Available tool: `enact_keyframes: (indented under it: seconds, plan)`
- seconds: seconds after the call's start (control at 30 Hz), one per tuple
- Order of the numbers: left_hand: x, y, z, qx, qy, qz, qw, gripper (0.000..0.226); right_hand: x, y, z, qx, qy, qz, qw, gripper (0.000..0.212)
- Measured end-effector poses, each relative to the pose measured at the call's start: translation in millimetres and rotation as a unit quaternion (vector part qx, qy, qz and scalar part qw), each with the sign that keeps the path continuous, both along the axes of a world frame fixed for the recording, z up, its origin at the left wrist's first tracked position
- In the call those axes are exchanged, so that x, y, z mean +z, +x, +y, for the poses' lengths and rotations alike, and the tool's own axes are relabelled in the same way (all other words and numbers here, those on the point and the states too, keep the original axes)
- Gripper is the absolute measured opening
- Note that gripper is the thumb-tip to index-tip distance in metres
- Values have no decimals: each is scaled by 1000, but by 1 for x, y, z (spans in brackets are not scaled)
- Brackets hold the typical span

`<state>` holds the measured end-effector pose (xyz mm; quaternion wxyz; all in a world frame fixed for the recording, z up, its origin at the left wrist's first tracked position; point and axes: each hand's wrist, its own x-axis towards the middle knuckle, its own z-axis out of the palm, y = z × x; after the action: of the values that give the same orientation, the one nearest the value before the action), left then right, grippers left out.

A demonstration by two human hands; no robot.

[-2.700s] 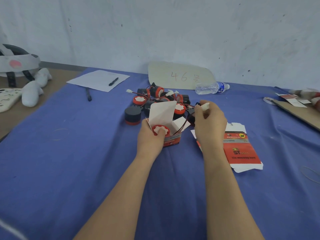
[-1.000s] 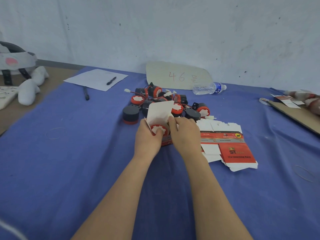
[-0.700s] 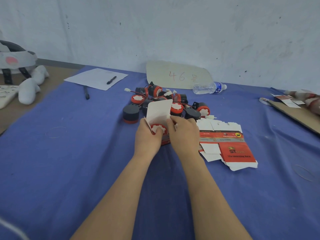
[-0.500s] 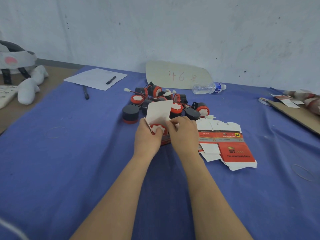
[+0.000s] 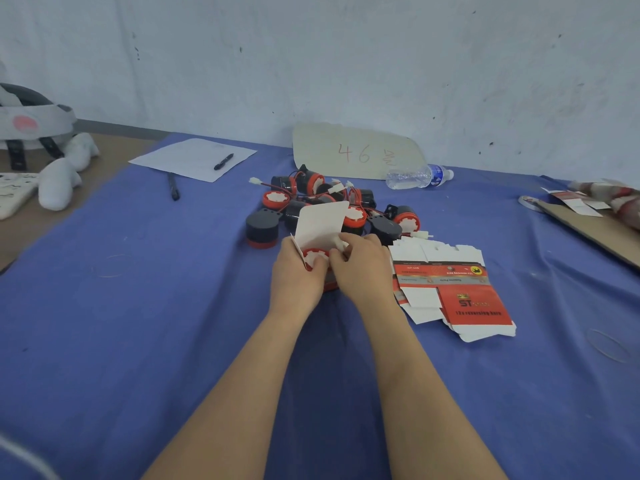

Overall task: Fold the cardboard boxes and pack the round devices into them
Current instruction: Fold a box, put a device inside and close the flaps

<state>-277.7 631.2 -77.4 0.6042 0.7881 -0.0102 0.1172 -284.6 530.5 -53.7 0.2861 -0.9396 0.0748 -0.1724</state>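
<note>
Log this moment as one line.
left hand holds box | device inside | right hand pinches white piece at opening | lid up

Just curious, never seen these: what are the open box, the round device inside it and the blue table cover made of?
Open box: thin cardboard, matte white inside, judging by its creased upright flap. Round device: likely moulded plastic, smooth red rim around a white face. Table cover: seemingly cloth, matte blue, faintly wrinkled.
</note>
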Motion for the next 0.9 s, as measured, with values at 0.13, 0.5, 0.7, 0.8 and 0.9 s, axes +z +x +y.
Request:
enact_keyframes:
  seconds: [0.13, 0.5, 0.7, 0.8, 0.9]
  plan:
    - [0, 0, -1, -8, 3, -3, 1000, 23, 0, 3, -2, -7, 17, 0, 1000, 37]
    - [0, 0, 0, -15, 10, -4, 1000, 22, -5, 7, -7, -55, 60, 2, 997, 28]
    - [-1, 0, -1, -3, 6, -1, 1000, 24, -5, 8, -11, -12, 100, -4, 995, 27]
    - [0, -2, -3, -5, 8, -2, 1000, 22, -6, 9, -9, 0, 137, -6, 991, 26]
    - [0, -2, -3, -5, 14, -3, 1000, 21, -7, 10, -5, 13, 165, -11, 986, 31]
